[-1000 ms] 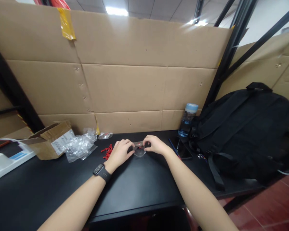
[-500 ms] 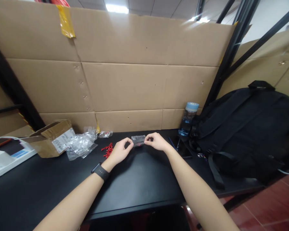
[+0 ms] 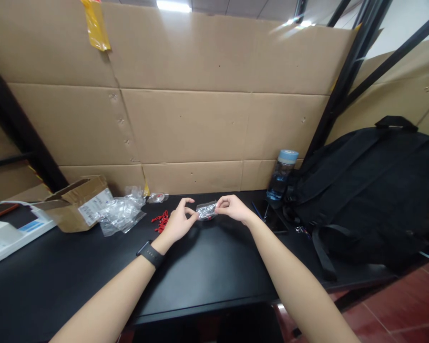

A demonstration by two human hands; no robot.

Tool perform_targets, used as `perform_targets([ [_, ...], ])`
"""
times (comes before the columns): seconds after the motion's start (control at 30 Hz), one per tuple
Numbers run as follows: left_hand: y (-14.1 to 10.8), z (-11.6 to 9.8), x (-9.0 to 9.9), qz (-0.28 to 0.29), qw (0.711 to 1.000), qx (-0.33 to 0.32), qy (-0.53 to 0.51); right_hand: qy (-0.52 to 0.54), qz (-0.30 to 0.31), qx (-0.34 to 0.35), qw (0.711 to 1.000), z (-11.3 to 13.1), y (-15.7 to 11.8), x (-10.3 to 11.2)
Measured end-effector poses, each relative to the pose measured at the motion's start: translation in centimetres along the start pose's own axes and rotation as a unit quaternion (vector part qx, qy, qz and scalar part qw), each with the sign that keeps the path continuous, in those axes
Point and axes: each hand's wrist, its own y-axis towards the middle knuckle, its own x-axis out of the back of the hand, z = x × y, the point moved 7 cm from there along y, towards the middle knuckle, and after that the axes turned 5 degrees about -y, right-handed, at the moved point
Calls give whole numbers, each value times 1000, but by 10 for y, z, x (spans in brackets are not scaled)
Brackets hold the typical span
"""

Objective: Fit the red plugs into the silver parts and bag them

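A small clear plastic bag (image 3: 206, 210), crinkled and shiny, is stretched between my two hands just above the black table. Something red shows at its lower edge, too small to make out. My right hand (image 3: 232, 208) pinches the bag's right end between thumb and fingers. At the left end, my left hand (image 3: 179, 222) has its thumb against the bag with a finger curled toward it, while the index finger is lifted away. Red cords (image 3: 160, 221) lie in a small pile beside my left hand, partly covered by it.
Left of the cords lie a heap of clear plastic bags (image 3: 119, 214), a small packet (image 3: 158, 197) and an open cardboard box (image 3: 69, 212). A power strip (image 3: 19, 240) is at far left. To the right are a phone (image 3: 274, 221), a water bottle (image 3: 282, 175) and a black backpack (image 3: 372, 190).
My left index finger has lifted off the bag, widening the gap above the thumb. The bag looks more crumpled and tilted now. My right hand keeps its pinch.
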Motion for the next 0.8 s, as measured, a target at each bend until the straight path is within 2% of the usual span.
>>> perform_targets([
  [0.13,-3,-5,-2,18,999,-8,44,-39,-17,-17,999,-4,-2,0],
  [0.27,-6,-14,-6,43,994,-30,96,-126,-20,13,992,3,-5,-1],
  [0.5,-9,-14,-17,85,970,-31,224,-301,32,44,952,14,-9,-16],
  [0.63,-11,-12,-19,97,960,-34,262,-346,66,62,934,19,-13,-23],
  [0.8,-16,-24,-20,100,956,-80,265,-416,67,115,900,25,-18,-29],
])
